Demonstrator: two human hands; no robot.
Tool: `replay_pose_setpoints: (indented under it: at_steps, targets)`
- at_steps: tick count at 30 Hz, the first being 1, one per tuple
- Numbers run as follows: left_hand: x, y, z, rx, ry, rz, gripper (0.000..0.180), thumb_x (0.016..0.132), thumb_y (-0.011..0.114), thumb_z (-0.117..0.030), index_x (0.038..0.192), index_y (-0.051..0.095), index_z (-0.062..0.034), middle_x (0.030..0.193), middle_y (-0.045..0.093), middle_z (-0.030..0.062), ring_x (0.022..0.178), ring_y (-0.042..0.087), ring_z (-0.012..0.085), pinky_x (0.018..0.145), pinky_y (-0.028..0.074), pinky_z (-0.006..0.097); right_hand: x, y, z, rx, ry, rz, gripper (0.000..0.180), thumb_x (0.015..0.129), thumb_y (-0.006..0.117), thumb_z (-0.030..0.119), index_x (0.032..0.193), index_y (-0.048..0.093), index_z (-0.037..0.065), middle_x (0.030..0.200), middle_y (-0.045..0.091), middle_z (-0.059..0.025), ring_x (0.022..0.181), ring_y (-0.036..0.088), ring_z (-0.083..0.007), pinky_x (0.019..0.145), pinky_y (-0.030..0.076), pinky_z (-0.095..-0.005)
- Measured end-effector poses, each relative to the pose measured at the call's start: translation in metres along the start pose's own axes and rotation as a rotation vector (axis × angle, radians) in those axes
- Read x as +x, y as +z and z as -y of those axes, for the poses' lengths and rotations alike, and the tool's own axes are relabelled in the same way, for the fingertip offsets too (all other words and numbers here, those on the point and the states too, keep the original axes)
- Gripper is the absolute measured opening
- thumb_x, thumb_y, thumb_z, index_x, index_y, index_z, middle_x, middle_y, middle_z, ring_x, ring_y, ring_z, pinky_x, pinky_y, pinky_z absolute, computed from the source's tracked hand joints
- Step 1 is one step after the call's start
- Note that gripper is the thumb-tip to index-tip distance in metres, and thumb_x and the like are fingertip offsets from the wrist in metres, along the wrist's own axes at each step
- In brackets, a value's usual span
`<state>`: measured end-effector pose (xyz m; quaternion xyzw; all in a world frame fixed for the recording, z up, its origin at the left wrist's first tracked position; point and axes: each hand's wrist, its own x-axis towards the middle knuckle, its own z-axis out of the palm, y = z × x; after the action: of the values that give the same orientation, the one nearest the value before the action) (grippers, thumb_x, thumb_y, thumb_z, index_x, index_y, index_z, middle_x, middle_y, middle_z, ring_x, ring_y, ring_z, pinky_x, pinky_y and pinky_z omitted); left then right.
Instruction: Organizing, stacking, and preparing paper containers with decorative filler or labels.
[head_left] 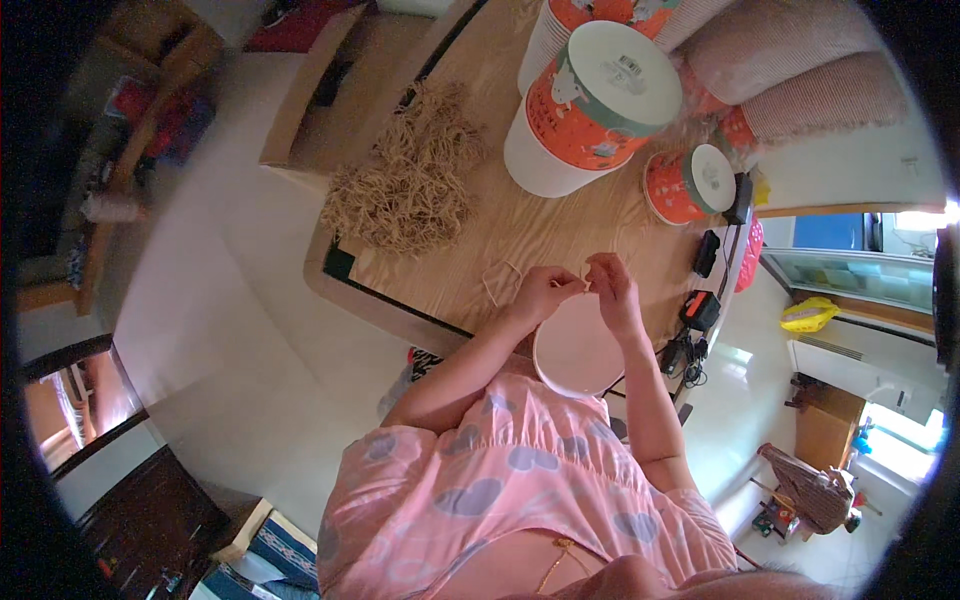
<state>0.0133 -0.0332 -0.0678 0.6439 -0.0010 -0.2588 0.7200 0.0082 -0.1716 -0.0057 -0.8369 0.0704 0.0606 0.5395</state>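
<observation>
My left hand [541, 291] and my right hand [612, 288] meet over the top edge of a round pale pink lid or box [578, 350] that rests at the near edge of a wooden table [520, 220]. Both pinch a thin tan string [585, 278] between the fingertips. A loose loop of the same string [497, 280] lies on the table just left of my left hand. A large heap of tan string loops [410, 180] sits farther off on the left part of the table.
A stack of large round orange-and-white boxes [590, 100] stands at the far side, with a smaller orange box [690, 185] lying on its side. Black chargers and cables [700, 310] hang at the table's right edge. Cushions [800, 70] lie at the back right.
</observation>
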Motion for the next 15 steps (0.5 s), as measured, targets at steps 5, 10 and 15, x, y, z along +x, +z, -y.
replay_pose_setpoints:
  at_steps: [5,10,15]
  targets:
    - [-0.002,0.005,-0.003,0.141,0.019,-0.057,0.021,0.075,0.068,-0.021,0.077,0.066,0.0002,0.067,0.063,0.0098,0.062,0.059,0.0127,0.058,0.046,0.027,0.006,-0.01,-0.007,-0.178,0.065,0.164,0.008,0.085,0.056,0.01,0.083,0.058,0.002,0.073,0.059,-0.0046,0.068,0.053,-0.011,0.063,0.044,-0.0245]
    - [0.0,0.005,0.0,0.145,0.024,-0.06,0.018,0.076,0.067,-0.018,0.078,0.066,-0.0009,0.069,0.064,0.0072,0.065,0.059,0.0119,0.06,0.048,0.028,0.027,-0.031,-0.01,-0.127,0.047,-0.06,0.021,0.085,0.057,0.022,0.078,0.058,0.002,0.066,0.056,-0.0055,0.061,0.048,-0.0091,0.056,0.042,-0.0265]
    - [-0.005,0.01,0.003,0.183,0.136,-0.146,0.017,0.075,0.066,-0.017,0.077,0.065,-0.0002,0.067,0.063,0.0105,0.059,0.059,0.0165,0.056,0.047,0.03,0.027,-0.021,0.03,-0.638,-0.015,0.451,0.028,0.089,0.046,0.029,0.086,0.058,0.005,0.077,0.057,-0.0187,0.069,0.056,-0.0376,0.059,0.043,-0.0419]
